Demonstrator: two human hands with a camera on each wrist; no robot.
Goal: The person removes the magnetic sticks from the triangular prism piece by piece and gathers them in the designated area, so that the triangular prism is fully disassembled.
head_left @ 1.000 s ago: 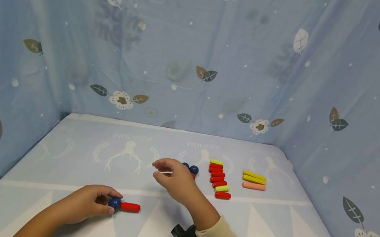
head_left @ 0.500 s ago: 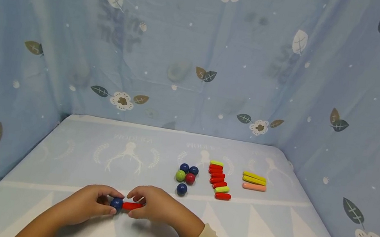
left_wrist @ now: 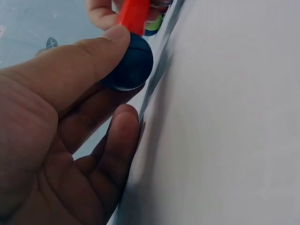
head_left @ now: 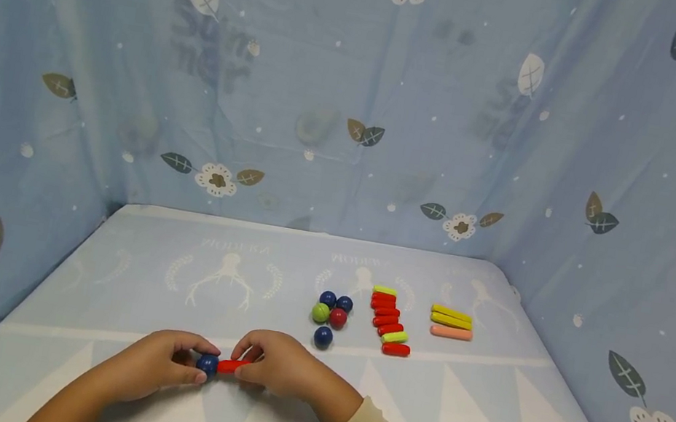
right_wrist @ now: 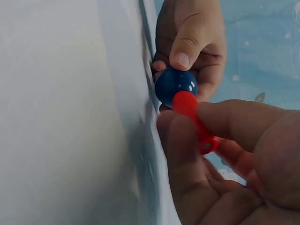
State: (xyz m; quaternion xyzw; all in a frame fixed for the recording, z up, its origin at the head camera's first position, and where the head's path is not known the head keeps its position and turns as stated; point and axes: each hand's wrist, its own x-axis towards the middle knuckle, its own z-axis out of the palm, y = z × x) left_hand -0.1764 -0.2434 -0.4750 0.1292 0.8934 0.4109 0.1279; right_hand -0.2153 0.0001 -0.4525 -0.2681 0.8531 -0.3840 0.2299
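Blue-clothed table [head_left: 170, 265]: left hand [head_left: 154, 363] grips blue ball [head_left: 207, 364], right hand [head_left: 280, 364] pinches red stick [head_left: 230, 366]; loose balls [head_left: 330, 309] behind.

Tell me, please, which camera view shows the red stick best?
The right wrist view: the red stick is close, pinched by the right hand. The head view shows it small; the left wrist view shows only its end.

The left hand [left_wrist: 51, 140] pinches a dark blue ball [left_wrist: 130, 63] with its thumb; a red rod [left_wrist: 135, 14] touches the ball's top
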